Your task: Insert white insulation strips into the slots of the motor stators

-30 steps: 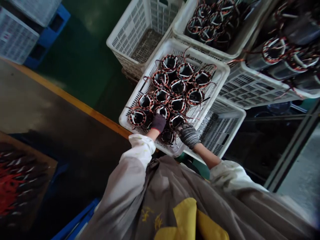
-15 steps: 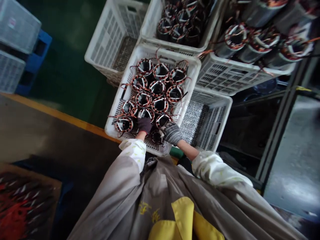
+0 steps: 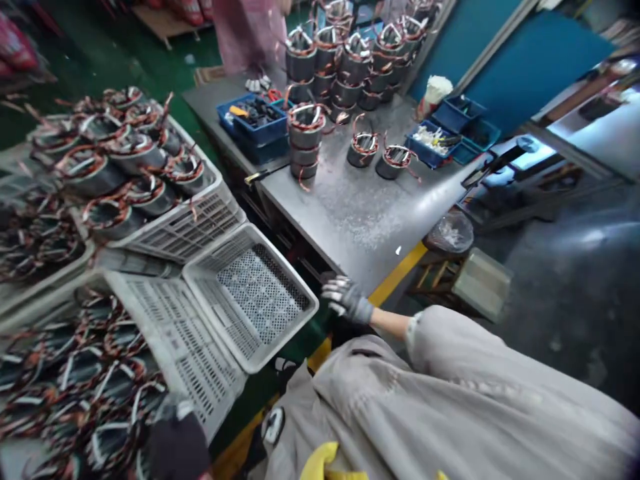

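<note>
My right hand (image 3: 347,300), in a grey striped glove, is near the corner of the metal table (image 3: 360,233); its fingers are bent and slightly apart, with nothing seen in them. My left hand (image 3: 177,443), in a dark glove, is blurred at the bottom left, over the edge of a white crate (image 3: 185,347) of wire-wound cylinders (image 3: 83,367); its fingers are smeared, and any hold is unclear. Between the crate and my right hand lies a white crate (image 3: 310,303) with its perforated bottom showing.
Stacked wound cylinders (image 3: 350,67) and blue bins (image 3: 260,123) stand on the table. A piled crate (image 3: 185,213) is at the left. A person in pink (image 3: 250,33) stands beyond the table. A wooden stool (image 3: 483,283) is at the right.
The view has swung right toward the metal table. My right hand has left the cylinders and moved to the table corner. My left hand now appears at the lower left.
</note>
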A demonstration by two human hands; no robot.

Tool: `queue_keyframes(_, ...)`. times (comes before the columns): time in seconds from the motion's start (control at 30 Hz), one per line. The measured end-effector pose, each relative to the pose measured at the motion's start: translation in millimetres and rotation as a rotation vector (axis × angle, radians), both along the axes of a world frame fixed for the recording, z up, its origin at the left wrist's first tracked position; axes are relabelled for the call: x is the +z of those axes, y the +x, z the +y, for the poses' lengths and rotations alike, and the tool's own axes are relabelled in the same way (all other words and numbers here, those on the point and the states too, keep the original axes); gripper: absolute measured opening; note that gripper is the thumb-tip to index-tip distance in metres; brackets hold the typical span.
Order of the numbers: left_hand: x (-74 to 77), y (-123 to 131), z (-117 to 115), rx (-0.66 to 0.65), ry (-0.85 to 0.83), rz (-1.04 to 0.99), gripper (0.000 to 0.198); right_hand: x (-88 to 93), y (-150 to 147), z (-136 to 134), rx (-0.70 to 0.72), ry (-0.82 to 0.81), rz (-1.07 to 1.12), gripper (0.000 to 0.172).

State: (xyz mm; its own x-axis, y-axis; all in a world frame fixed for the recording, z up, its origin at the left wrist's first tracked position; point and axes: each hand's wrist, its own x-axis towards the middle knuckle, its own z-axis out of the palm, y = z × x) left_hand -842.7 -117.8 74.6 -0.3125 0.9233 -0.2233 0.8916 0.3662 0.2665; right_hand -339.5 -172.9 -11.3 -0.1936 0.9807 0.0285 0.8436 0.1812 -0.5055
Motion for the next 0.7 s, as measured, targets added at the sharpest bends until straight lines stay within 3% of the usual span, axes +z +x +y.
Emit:
queue_keyframes(0.03,-4.9,42.9,4.3,0.067,0.071,0.004,0.048,-6.9,49.2,-16.0,-0.08,-0.007,-0.031,0.035)
queue_keyframes(0.1,-8.0,145.5,27.5,0.019,0.139,-0.101,0.05,-20.5,134.2,-34.6,-0.162,-0.037,-0.08,0.04)
queue_keyframes(0.17,-4.1,256.5,61.3,-0.248,0.139,-0.237,0.045,-28.1,202.4,-30.8,-0.206,-0.087,-0.118,0.043)
queue_keyframes(0.2,-0.5,310.4,78.6,-0.441,0.158,-0.267,0.043,-27.9,231.8,-20.1,-0.248,-0.11,-0.135,0.046)
queue_keyframes(0.27,8.2,408.4,109.7,-0.797,0.224,-0.263,0.041,-19.1,284.8,16.4,-0.381,-0.125,-0.167,0.053)
queue_keyframes(0.33,16.8,489.8,135.9,-1.039,0.263,-0.237,0.041,-1.2,331.6,67.7,-0.461,-0.08,-0.191,0.056)
queue_keyframes(0.43,28.2,582.3,173.0,-1.208,0.273,-0.17,0.048,31.8,386.5,155.2,-0.37,0.039,-0.175,0.057)
queue_keyframes(0.53,38.1,650.1,213.9,-1.236,0.267,-0.041,0.056,57.2,416.2,229.3,-0.579,0.038,-0.164,0.065)
queue_keyframes(0.6,43.4,688.1,242.5,-1.249,0.253,0.049,0.063,64.7,421.2,257.4,-0.675,-0.031,-0.161,0.069)
queue_keyframes(0.7,45.8,740.0,282.7,-1.249,0.241,0.159,0.07,61.4,412.3,259.1,-0.696,-0.115,-0.15,0.068)
